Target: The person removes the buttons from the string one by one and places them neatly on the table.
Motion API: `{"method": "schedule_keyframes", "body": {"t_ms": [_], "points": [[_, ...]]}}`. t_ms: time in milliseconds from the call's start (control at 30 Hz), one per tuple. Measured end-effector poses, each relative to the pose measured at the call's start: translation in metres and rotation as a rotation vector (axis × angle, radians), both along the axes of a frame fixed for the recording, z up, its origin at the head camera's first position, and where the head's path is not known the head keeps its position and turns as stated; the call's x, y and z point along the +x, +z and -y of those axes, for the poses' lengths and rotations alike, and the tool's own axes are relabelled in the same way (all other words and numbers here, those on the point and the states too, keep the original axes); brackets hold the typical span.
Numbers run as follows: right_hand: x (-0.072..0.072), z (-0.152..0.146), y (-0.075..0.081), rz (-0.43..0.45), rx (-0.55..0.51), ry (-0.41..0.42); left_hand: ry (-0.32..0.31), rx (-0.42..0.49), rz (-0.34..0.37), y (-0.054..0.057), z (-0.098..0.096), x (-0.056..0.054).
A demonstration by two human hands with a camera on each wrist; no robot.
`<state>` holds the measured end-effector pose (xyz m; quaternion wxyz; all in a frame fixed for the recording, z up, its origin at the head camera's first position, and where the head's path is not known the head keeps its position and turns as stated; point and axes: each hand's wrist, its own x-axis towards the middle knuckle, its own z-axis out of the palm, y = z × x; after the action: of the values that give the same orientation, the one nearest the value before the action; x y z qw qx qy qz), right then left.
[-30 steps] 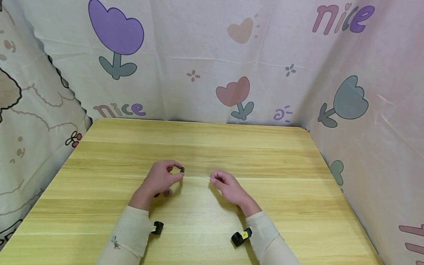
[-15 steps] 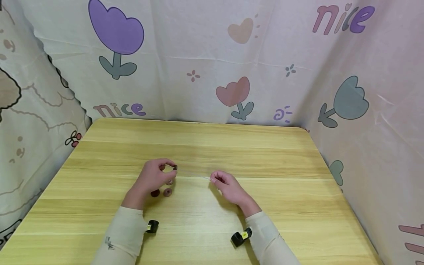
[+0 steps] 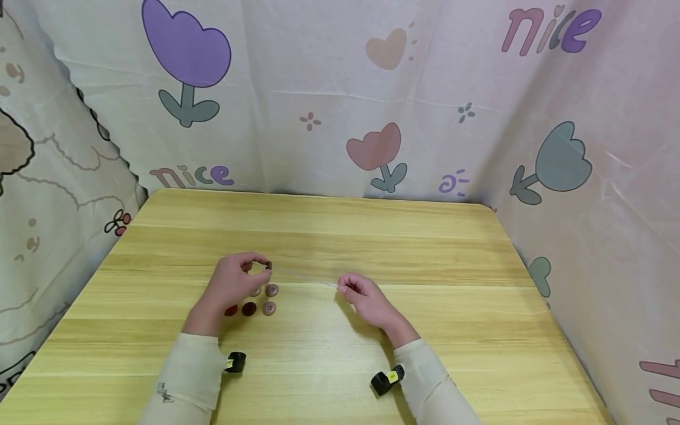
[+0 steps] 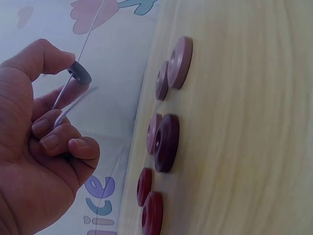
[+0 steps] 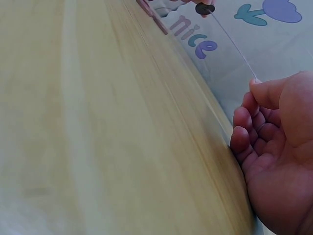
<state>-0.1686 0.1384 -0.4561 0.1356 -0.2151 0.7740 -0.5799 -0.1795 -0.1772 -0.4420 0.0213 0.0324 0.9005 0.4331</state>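
Between its thumb and index finger my left hand (image 3: 231, 280) pinches a dark button (image 4: 80, 73), held above the table. A white thread (image 5: 233, 43) passes through that button, and its loose tail curls by the left fingers in the left wrist view. My right hand (image 3: 368, 301) pinches the thread between thumb and index finger, the line stretched between both hands. Below and beside the left hand several buttons lie flat: pinkish ones (image 3: 272, 290), a dark maroon one (image 3: 248, 309) and red ones (image 4: 152, 214). The left hand partly hides some of them in the head view.
The wooden tabletop (image 3: 425, 248) extends around both hands. Printed cloth (image 3: 297, 71) hangs behind the table and at both sides. Black wrist cameras (image 3: 386, 381) are strapped over the light sleeves.
My left hand has moved left with the dark button, away from the right hand, so more thread shows between them. More buttons on the table are uncovered. The right hand stays still.
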Motion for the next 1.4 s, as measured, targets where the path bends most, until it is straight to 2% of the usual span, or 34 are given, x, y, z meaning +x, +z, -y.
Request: {"method": "schedule_keyframes", "body": {"t_ms": [300,667,833,1067,1400], "points": [[0.0,0.001,-0.001,0.002,-0.006,0.004,0.034,-0.007,-0.007,0.0,0.012,0.002],[-0.001,0.001,-0.006,-0.015,-0.01,-0.004,0.064,0.013,0.043,0.003,0.025,0.005],[-0.002,0.001,-0.007,0.011,-0.003,-0.011,0.075,0.0,0.022,0.004,0.031,0.006],[-0.013,-0.002,-0.035,0.043,0.006,-0.034,0.094,-0.012,0.008,0.003,0.038,0.007],[-0.013,-0.002,-0.039,0.022,-0.021,-0.065,0.131,-0.014,0.008,0.003,0.047,0.011]]}}
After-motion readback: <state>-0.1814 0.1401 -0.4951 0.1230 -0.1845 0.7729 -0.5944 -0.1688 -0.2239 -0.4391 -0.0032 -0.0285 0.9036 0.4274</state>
